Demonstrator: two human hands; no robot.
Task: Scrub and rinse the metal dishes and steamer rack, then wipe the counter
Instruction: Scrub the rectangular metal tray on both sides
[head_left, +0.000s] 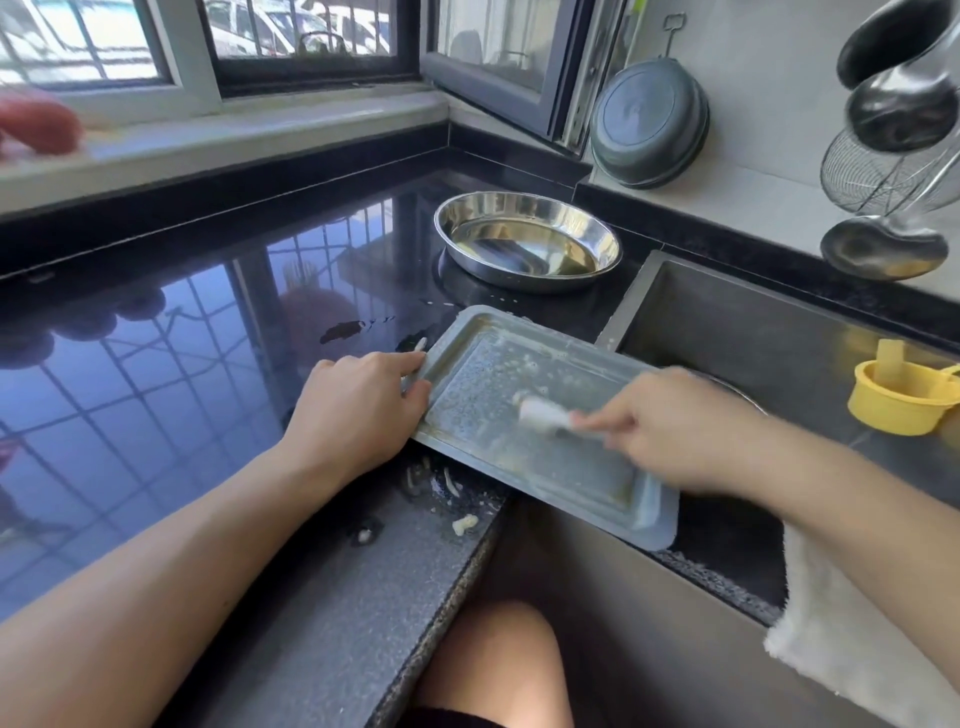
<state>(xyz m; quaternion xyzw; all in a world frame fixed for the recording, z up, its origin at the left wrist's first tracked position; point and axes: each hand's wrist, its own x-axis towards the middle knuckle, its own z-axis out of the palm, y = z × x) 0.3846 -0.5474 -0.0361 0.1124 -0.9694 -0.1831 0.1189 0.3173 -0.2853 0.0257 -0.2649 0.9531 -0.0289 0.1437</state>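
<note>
A rectangular grey metal tray (519, 457), streaked with soapy residue, lies tilted across the counter's edge and the sink's left rim. My left hand (358, 410) grips the tray's left edge. My right hand (670, 426) holds a small white scrubbing brush (543, 414) against the tray's inner surface; the brush is blurred. A round shiny metal dish (527, 239) stands on the black counter (208, 364) behind the tray. No steamer rack is visible.
The sink (779, 338) is at the right, with a yellow cup (904, 397) on its ledge. A white cloth (852, 639) hangs over the sink's front. Food scraps (462, 525) lie on the counter's near edge. A dark pan (649, 122), ladles and a wire strainer (883, 171) hang on the wall.
</note>
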